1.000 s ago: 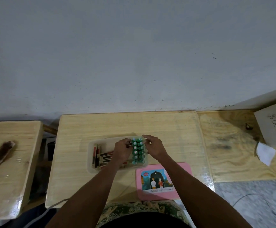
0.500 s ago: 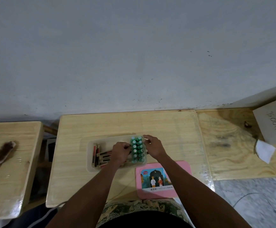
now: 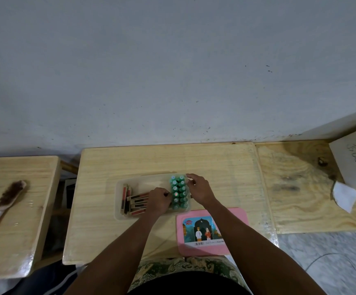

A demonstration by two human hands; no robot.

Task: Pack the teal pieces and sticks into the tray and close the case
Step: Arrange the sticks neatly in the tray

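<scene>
A clear plastic tray [image 3: 143, 181] lies on the middle wooden table. Several teal pieces [image 3: 179, 192] stand in two rows at its right end. Flat wooden sticks with red and black faces [image 3: 133, 201] lie in its left half. My left hand [image 3: 159, 200] rests inside the tray over the sticks, fingers curled against the left side of the teal rows. My right hand [image 3: 200, 189] is on the tray's right rim, fingertips touching the far teal pieces. The pink lid [image 3: 234, 218] with a picture label lies flat just in front of the tray, partly under my right forearm.
A brush [image 3: 5, 202] lies on the separate table at the left, across a gap. A plywood board [image 3: 304, 188] adjoins on the right, bearing a grey box [image 3: 351, 160] and a white paper scrap [image 3: 344, 198]. A grey wall stands behind the tables.
My left hand has slid slightly nearer along the teal rows. My right hand stays on the tray's right rim. The tray and lid have not shifted.
</scene>
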